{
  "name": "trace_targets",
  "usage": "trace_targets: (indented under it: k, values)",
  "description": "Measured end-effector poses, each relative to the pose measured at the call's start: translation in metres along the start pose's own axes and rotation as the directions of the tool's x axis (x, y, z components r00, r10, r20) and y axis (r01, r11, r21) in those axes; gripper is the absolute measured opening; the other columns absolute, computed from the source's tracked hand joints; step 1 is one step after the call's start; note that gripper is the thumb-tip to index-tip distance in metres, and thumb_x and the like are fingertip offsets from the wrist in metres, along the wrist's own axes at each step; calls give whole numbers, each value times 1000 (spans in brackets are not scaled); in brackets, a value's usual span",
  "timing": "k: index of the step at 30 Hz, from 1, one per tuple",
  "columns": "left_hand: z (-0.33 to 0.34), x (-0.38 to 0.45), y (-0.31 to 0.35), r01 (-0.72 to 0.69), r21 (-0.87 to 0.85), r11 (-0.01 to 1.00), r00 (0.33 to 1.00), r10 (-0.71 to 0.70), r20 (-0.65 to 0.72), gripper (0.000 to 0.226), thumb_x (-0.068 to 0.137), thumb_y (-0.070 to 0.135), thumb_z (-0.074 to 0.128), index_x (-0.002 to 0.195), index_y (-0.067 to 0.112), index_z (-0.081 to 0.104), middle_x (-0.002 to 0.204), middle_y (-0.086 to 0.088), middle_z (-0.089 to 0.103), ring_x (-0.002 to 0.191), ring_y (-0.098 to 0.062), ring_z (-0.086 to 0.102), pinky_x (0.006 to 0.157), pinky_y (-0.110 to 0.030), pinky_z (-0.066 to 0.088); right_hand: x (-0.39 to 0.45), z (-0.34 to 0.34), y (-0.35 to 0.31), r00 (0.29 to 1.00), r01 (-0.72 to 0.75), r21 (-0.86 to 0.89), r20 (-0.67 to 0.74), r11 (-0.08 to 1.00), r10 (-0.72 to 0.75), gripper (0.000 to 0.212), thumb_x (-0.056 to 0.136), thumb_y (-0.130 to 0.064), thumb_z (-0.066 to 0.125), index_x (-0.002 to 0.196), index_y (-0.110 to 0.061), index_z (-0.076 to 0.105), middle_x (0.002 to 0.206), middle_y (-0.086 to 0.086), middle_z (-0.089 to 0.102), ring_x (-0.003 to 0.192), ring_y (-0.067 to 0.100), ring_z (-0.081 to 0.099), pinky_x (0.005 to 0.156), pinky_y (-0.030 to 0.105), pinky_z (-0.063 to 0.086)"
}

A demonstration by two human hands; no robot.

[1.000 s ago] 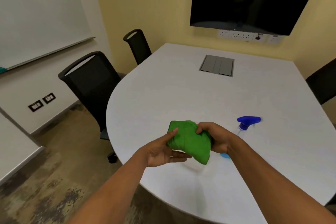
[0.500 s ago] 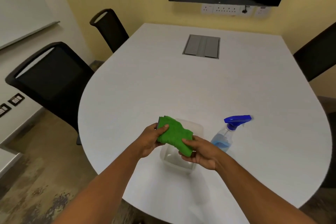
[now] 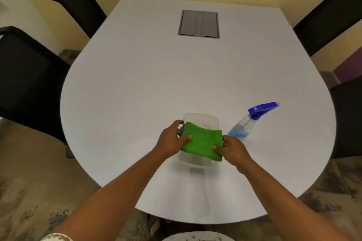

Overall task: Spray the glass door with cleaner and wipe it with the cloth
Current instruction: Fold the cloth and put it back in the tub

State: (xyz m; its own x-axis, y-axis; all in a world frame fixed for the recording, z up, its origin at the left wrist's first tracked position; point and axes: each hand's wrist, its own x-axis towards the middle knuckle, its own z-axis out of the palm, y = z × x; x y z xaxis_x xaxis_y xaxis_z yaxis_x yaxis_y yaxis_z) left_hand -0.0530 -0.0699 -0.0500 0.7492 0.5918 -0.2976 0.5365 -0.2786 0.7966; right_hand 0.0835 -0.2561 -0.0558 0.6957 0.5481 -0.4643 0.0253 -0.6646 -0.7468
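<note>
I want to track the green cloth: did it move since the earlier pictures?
Yes. The folded green cloth came down over the clear plastic container, left of the spray bottle.

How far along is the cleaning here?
Hard to say. No glass door is in view, so nothing shows spraying or wiping done. In hand: the left hand and right hand pinch the folded cloth over a clear tub on the table. The spray bottle stands untouched beside it.
</note>
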Motion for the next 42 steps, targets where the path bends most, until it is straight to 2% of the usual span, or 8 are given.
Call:
trace_targets:
  k: [9, 18, 21, 26, 30, 33, 39, 42]
  values:
    - [7, 7, 6, -140, 624, 769, 988, 65, 141, 51, 91, 46, 62, 133, 18, 52, 116, -15, 56, 104, -33, 60, 79, -34, 47, -3, 20, -17, 998, -18, -546, -63, 838, -20, 33, 89, -24, 63, 120, -15, 63, 108, 8, 71, 98, 25, 66, 72, 29, 47]
    - [0, 8, 13, -349, 853, 388, 937, 148, 316, 23, 92, 15, 61, 115, 10, 64, 112, -14, 63, 100, -31, 54, 72, -32, 30, 6, 57, -32, 998, -55, -734, -22, 677, 57, 32, 102, -37, 47, 121, -16, 61, 118, 4, 66, 110, 24, 64, 91, 33, 49]
    - [-3, 8, 13, -386, 842, 378, 922, 139, 361, 21, 90, 9, 61, 110, 8, 65, 109, -14, 64, 84, -24, 38, 69, -32, 32, 10, 63, -29, 995, -78, -720, -15, 689, 97, 31, 102, -33, 48, 122, -13, 61, 123, 6, 65, 115, 25, 62, 97, 33, 47]
    - [-1, 9, 5, -375, 820, 431, 920, 69, 385, 26, 88, 6, 64, 114, 7, 64, 112, -15, 63, 98, -27, 58, 72, -33, 44, 17, 61, -39, 995, -80, -740, -24, 668, 92, 24, 99, -21, 53, 119, -10, 62, 120, 9, 66, 112, 26, 63, 94, 32, 49]
    - [2, 11, 3, -386, 846, 368, 919, 76, 386, 25, 88, 3, 64, 113, 6, 67, 112, -15, 65, 82, -24, 43, 69, -32, 42, 20, 66, -42, 991, -53, -776, 35, 629, 126, 25, 96, -21, 56, 118, -12, 64, 119, 8, 67, 109, 26, 65, 90, 32, 50]
    - [13, 14, 3, -478, 835, 273, 878, 115, 465, 23, 85, 5, 68, 108, 7, 70, 107, -12, 70, 110, -28, 55, 70, -33, 40, 20, 70, -45, 987, -49, -810, 48, 584, 150, 31, 94, -24, 62, 122, -11, 62, 121, 8, 64, 109, 27, 65, 91, 34, 51]
    - [38, 22, -9, -522, 789, 325, 837, 17, 547, 25, 91, 17, 68, 114, 7, 67, 118, -13, 64, 111, -27, 60, 89, -36, 50, 16, 72, -38, 987, 133, -951, 102, 281, -122, 35, 94, -37, 63, 121, -16, 62, 125, 6, 59, 125, 27, 47, 99, 38, 44]
    - [44, 26, -14, -497, 793, 353, 835, -53, 547, 29, 91, 14, 68, 119, 7, 64, 121, -13, 63, 108, -28, 64, 90, -36, 52, 19, 70, -33, 965, 192, -948, 135, 252, -225, 36, 93, -41, 63, 117, -15, 65, 123, 7, 59, 124, 28, 44, 101, 41, 39]
